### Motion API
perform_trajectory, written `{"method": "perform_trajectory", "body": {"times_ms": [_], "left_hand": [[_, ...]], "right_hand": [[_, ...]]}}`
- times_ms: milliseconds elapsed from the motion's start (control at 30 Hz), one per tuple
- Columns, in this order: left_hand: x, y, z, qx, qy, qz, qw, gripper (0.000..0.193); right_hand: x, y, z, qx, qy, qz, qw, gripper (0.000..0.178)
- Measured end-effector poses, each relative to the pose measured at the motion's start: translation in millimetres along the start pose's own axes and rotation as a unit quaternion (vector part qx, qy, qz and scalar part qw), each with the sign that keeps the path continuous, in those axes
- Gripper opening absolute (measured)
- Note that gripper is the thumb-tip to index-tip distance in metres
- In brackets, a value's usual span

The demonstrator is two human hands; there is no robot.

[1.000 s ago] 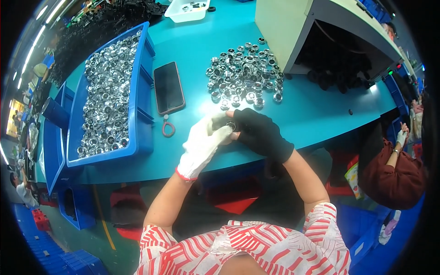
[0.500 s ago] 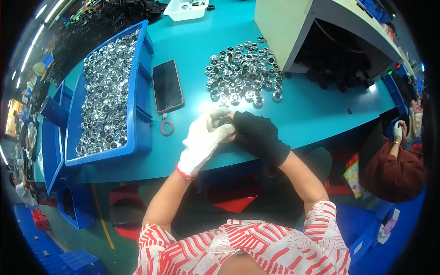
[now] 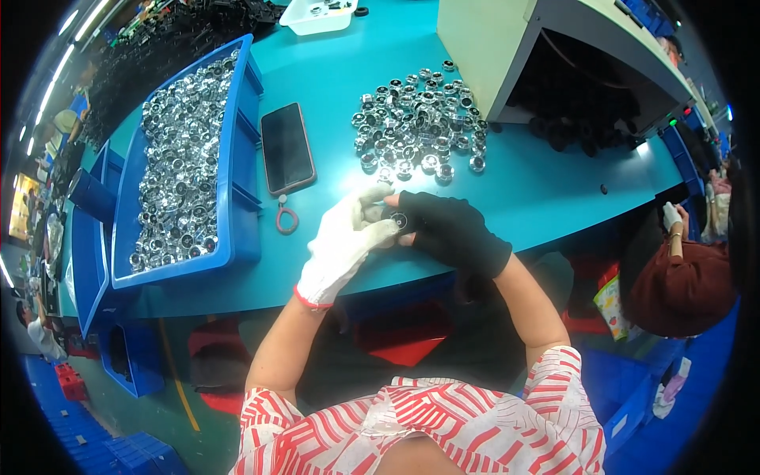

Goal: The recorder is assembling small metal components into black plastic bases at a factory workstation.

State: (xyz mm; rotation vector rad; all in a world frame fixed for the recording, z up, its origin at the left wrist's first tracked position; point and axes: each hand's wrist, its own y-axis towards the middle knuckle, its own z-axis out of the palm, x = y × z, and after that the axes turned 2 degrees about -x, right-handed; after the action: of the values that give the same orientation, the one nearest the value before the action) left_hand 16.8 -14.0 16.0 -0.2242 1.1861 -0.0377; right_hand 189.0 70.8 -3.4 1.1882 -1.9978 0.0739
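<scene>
My left hand (image 3: 342, 239), in a white knit glove with a red cuff, is closed with fingers and thumb around a small black wheel (image 3: 400, 221) showing a thin silvery ring. My right hand (image 3: 451, 231) wears a black fingerless glove and grips the same wheel from the right side. Both hands meet just above the front part of the turquoise table (image 3: 317, 265). Beyond them lies a loose pile of shiny silver wheel hubs (image 3: 419, 127) with dark centres. Fingers and gloves cover much of the wheel.
A blue bin (image 3: 229, 214) full of similar hubs stands left, beside a phone (image 3: 287, 149) with a ring strap. Far back is a white tray (image 3: 317, 17). At right, a beige housing (image 3: 483, 55) holds black rings (image 3: 566, 134). Another person (image 3: 677, 277) sits at far right.
Both hands have turned slightly, and the wheel's face with its silvery ring now shows between them. My right hand has shifted a little right and down.
</scene>
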Motion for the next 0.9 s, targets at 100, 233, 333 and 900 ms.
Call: {"method": "perform_trajectory", "body": {"times_ms": [100, 233, 333, 900], "left_hand": [[9.5, 3.7, 2.1, -0.006, -0.032, 0.009, 0.999, 0.049], [12.5, 0.2, 7.1, -0.031, 0.008, 0.016, 0.999, 0.052], [14.4, 0.2, 6.8, -0.054, 0.082, 0.027, 0.995, 0.054], [15.8, 5.0, 1.9, -0.006, -0.023, 0.008, 1.000, 0.059]], "right_hand": [[8.4, 0.1, 5.6, -0.065, -0.052, 0.030, 0.996, 0.051], [10.9, 0.0, 14.7, -0.083, -0.065, 0.038, 0.994, 0.047], [1.7, 0.3, 19.4, -0.082, -0.137, -0.046, 0.986, 0.045], [12.0, -2.2, 7.6, -0.035, -0.040, 0.099, 0.994, 0.052]]}}
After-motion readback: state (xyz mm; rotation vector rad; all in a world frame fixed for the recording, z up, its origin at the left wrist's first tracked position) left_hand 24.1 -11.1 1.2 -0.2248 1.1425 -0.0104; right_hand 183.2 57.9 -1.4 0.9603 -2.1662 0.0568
